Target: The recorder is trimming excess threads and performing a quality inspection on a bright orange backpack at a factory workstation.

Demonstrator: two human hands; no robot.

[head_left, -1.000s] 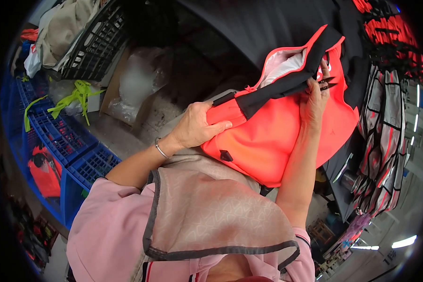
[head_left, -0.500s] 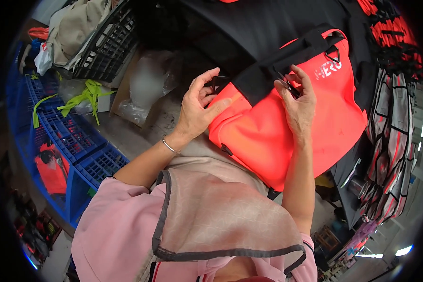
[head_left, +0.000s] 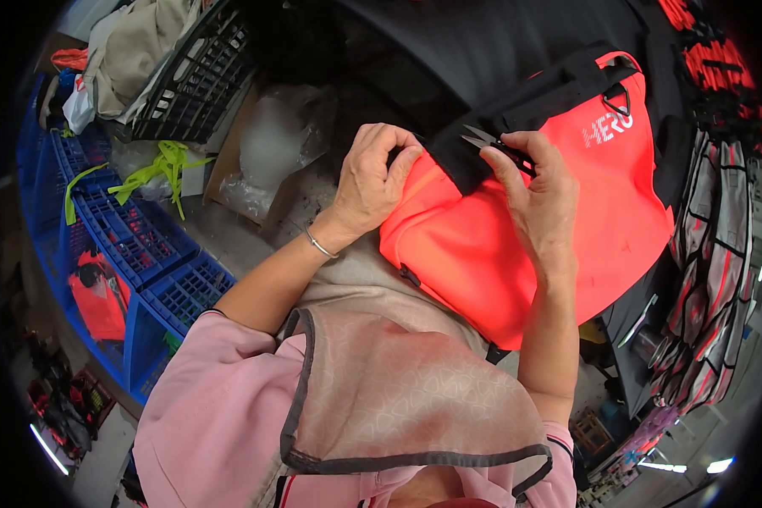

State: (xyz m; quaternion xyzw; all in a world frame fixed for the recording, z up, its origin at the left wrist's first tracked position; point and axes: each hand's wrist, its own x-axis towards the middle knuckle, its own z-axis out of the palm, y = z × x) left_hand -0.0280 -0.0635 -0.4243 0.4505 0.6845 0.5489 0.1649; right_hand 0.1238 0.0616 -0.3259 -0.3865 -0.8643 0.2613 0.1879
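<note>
Presently we list the following:

- Orange life vest point(head_left: 516, 245): we see it lying across the lap, against the beige apron point(head_left: 398, 381), with a black strap point(head_left: 525, 102) running over its upper edge and a metal ring point(head_left: 620, 97) at the far end.
- Left hand point(head_left: 372, 182): curled, fingers bent over the vest's left corner where the black strap meets the orange cloth, pinching that edge; a thin bracelet point(head_left: 320, 245) sits at the wrist.
- Right hand point(head_left: 538, 199): resting on the vest, fingers closed round small thread snips point(head_left: 483, 140), whose pointed blades lie on the black strap, just beside the left fingertips.
- Blue plastic crates point(head_left: 135, 245): to our left, well apart, holding yellow-green straps point(head_left: 157, 169) and another orange item point(head_left: 97, 300).
- Black crate point(head_left: 195, 80): upper left, with pale cloth point(head_left: 135, 42) heaped on it.
- Clear plastic bag point(head_left: 271, 144): near the left hand, beyond it.
</note>
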